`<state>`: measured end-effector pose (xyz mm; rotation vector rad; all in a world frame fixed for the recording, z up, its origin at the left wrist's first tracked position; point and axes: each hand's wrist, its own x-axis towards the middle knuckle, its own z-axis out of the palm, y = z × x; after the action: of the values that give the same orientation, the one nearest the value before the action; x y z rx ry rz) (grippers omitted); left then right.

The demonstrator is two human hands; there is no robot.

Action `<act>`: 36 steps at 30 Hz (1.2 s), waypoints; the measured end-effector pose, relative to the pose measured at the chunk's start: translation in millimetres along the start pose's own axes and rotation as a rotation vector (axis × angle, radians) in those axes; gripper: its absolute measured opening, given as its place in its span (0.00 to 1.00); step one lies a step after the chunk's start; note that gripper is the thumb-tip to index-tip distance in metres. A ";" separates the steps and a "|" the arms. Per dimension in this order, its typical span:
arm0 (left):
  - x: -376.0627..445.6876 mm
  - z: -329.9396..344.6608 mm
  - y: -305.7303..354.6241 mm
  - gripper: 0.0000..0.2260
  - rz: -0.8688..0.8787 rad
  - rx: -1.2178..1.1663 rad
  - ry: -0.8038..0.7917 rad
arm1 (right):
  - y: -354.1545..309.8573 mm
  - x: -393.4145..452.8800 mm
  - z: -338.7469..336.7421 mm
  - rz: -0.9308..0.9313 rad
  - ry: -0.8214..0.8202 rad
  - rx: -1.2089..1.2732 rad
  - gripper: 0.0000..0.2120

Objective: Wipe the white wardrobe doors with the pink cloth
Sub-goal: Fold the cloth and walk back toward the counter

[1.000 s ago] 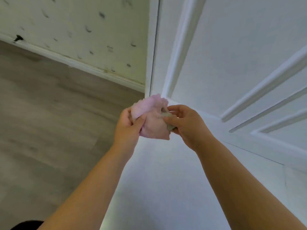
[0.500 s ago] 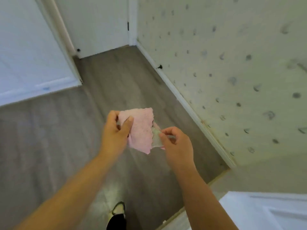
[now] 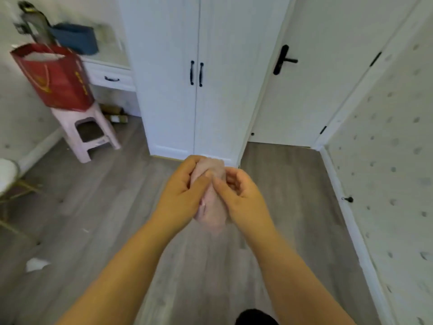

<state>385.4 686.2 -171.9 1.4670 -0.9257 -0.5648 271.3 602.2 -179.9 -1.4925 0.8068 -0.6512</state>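
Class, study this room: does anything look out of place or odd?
Yes. A white scrap lies loose on the floor at lower left, and a red bag sits tilted on the pink stool.

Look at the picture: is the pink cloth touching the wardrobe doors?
No, both hands hold the pink cloth bunched above the floor, apart from the closed wardrobe doors.
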 end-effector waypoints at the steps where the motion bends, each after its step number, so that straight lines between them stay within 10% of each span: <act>1: 2.5 -5.0 0.0 0.08 -0.009 0.027 0.004 | -1.7 7.2 2.7 0.003 0.011 0.001 0.09; 13: 168.7 -139.2 -38.0 0.10 -0.114 0.487 0.296 | -56.2 240.6 107.9 -0.221 -0.120 -0.162 0.13; 19: 270.8 -199.3 -41.5 0.16 -0.157 0.187 0.399 | -78.2 364.2 184.6 -0.216 -0.290 -0.112 0.16; 25: 327.3 -303.5 -81.7 0.21 -0.465 0.324 0.186 | -101.5 453.8 273.7 -0.117 -0.319 0.011 0.15; 36: 494.1 -519.1 -130.6 0.12 -0.251 0.173 0.162 | -138.4 625.4 456.1 -0.273 -0.149 -0.235 0.07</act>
<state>1105.3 578.7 -142.4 1.7728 -0.6812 -0.5484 1021.5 374.0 -120.9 -1.8634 0.5833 -0.6532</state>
